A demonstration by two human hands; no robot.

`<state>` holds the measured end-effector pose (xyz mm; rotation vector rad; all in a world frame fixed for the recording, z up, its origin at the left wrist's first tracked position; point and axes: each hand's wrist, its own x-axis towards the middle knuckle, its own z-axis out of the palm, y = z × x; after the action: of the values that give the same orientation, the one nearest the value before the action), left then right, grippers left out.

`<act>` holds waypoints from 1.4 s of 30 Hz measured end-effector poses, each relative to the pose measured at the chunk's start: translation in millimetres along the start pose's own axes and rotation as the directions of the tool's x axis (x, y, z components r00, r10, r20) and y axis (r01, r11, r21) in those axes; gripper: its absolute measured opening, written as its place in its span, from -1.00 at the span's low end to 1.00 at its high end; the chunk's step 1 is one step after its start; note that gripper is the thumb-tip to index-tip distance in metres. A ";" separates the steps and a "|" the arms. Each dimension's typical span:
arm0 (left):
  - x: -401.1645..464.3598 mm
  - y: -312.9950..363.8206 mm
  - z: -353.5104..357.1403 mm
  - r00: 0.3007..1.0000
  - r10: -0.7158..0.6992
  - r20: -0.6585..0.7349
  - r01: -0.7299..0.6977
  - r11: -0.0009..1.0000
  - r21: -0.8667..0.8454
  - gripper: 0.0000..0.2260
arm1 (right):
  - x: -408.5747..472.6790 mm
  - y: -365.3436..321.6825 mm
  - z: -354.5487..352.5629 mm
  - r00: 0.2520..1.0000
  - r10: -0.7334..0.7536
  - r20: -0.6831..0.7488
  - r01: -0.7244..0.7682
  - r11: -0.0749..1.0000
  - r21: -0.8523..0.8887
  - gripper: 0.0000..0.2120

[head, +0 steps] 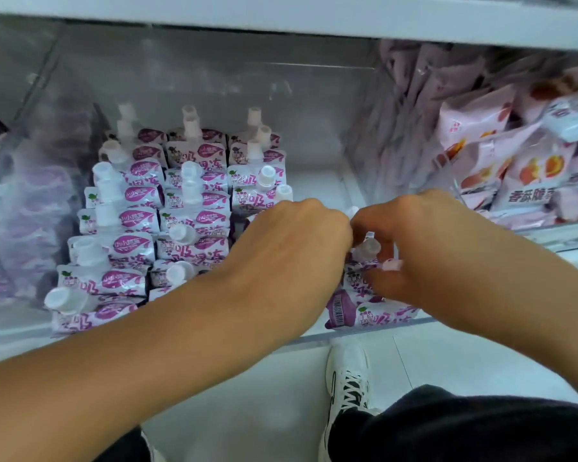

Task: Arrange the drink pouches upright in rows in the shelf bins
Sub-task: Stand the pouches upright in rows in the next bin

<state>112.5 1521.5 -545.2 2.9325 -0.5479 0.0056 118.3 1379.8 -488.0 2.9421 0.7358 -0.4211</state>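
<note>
Drink pouches point(137, 208) fill the left and middle of the clear shelf bin point(194, 78), standing in three rows with their white caps up, purple-and-white printed fronts overlapping like tiles. Left of the bin, a neighbouring compartment point(27, 208) shows more purple pouches blurred through its wall.

By their look they are soft foil-film bags of jelly or liquid: probably light, floppy in the body, somewhat slick, and inclined to slump unless braced by neighbours. The stiff part is the capped spout, so that, or the sealed top edge beside it, seems the best place to take hold; squeezing the belly would likely just deform it.

At the bin's front right the left hand point(301, 238) is curled over the end of the third row, its fingertips hidden, so what it grips I cannot tell. Just right of it the right hand point(411, 248) has its fingers curled round a loose pouch point(364, 261) near the cap. Below, at the bin's front lip, another pouch point(367, 311) lies flat, barcode showing. Right of the bin, a compartment holds pink peach-print packets point(501, 168).
</note>
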 end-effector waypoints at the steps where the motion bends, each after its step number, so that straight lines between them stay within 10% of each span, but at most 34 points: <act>1: 1.0 5.8 1.2 1.000 0.006 0.013 -0.006 0.999 -0.039 -0.85 | -2.1 2.2 3.0 1.000 -0.008 0.000 0.008 0.999 -0.036 -0.80; 8: 8.6 -3.1 -3.9 0.996 0.017 0.090 0.021 0.912 -0.409 -0.96 | -15.3 3.8 -0.7 0.997 -0.078 0.021 0.080 0.986 -0.145 -0.66; 21: 8.9 -35.9 -21.5 0.979 -0.201 -0.014 0.197 0.970 -0.140 -0.54 | 23.3 5.0 -3.3 0.923 -0.009 0.386 0.044 0.996 -0.082 -0.55; 42: -6.2 -36.3 -19.1 0.985 -0.171 -0.027 0.167 0.980 -0.110 -0.44 | 34.6 6.9 -8.4 0.955 -0.003 0.296 0.071 0.973 -0.218 -0.91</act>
<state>120.3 1560.1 -532.1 2.8575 -0.2829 0.0091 153.0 1390.5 -489.6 2.5788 0.7448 -0.7087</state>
